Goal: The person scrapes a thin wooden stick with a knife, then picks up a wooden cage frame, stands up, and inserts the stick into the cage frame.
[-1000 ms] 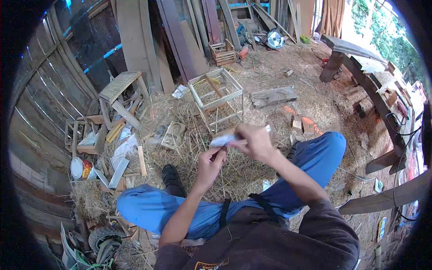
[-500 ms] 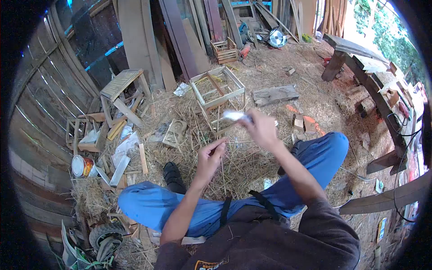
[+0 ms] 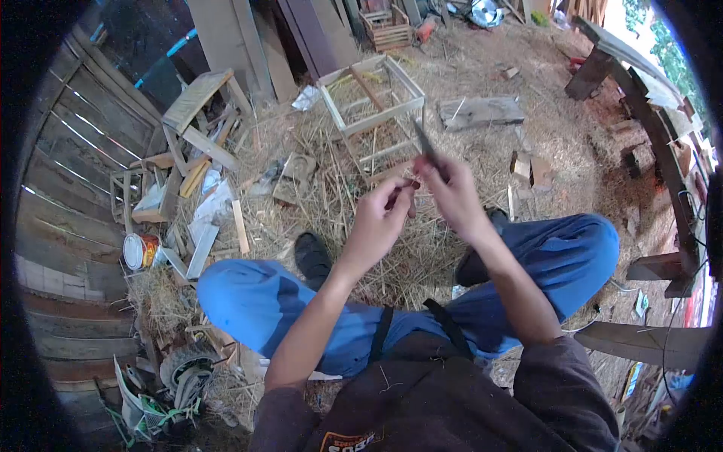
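Observation:
My right hand point(image 3: 454, 194) is closed around the handle of a knife point(image 3: 426, 142). The dark blade points up and away, towards the wooden frame. Just left of it, my left hand point(image 3: 386, 213) is closed in a pinch, its fingertips close to the right hand's. Something thin seems to be between those fingers, too small and covered to name. Beyond both hands stands a small open frame of pale wood strips point(image 3: 384, 119), with a brown strip point(image 3: 367, 87) across its top.
Straw and shavings cover the ground. At left are a small wooden stool point(image 3: 197, 102), a paint can point(image 3: 141, 251) and wood scraps. A plank point(image 3: 482, 112) lies beyond the right knee. A long wooden bench point(image 3: 654, 124) runs along the right, and a slatted crate point(image 3: 386, 29) sits at the back.
The knife has swung back from a blurred, raised position, and my right hand is now closer to my left. My left hand has moved up and right. The view has tilted down.

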The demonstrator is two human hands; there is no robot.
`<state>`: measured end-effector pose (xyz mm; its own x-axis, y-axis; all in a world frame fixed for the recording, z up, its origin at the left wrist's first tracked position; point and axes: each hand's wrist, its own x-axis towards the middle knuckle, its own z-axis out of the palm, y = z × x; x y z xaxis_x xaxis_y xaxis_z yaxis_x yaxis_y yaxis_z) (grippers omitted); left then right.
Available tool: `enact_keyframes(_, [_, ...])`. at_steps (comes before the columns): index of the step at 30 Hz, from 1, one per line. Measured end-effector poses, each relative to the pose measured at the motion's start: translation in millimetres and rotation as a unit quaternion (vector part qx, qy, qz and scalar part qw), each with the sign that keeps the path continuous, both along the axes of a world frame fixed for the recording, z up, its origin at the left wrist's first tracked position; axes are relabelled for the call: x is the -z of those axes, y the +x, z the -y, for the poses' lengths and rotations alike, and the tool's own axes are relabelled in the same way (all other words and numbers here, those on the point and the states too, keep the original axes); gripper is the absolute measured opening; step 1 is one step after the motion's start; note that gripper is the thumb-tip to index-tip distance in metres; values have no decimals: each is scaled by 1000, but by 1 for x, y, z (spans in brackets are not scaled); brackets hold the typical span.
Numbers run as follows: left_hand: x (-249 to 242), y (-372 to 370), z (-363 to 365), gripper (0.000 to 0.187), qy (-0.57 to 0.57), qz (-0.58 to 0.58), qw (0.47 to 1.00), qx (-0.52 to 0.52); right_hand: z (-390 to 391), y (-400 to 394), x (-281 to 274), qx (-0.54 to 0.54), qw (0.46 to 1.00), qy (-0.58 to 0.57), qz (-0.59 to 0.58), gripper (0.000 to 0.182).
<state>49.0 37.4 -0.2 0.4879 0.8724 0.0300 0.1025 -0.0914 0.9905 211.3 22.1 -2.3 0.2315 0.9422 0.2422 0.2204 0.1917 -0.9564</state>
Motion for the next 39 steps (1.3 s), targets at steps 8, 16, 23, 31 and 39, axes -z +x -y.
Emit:
enact_keyframes(8, [17, -8, -66, 24, 24, -63, 994, 83, -59, 93, -10, 187, 978, 17, -91, 39])
enact_keyframes(16, [13, -15, -144, 28, 161, -174, 969, -64, -137, 134, 9, 157, 982, -95, 34, 40])
enact_keyframes(23, [60, -12, -225, 79, -35, -186, 955, -227, -215, 102, 46, 103, 958, -93, 252, 20])
enact_keyframes(31, [80, 22, -266, 52, -149, 2, 970, -192, -253, 116, 55, 52, 960, -245, 124, 13])
enact_keyframes(39, [-71, 111, -280, 56, -194, 9, 972, -133, -188, 179, -60, 208, 969, -116, 64, 12])
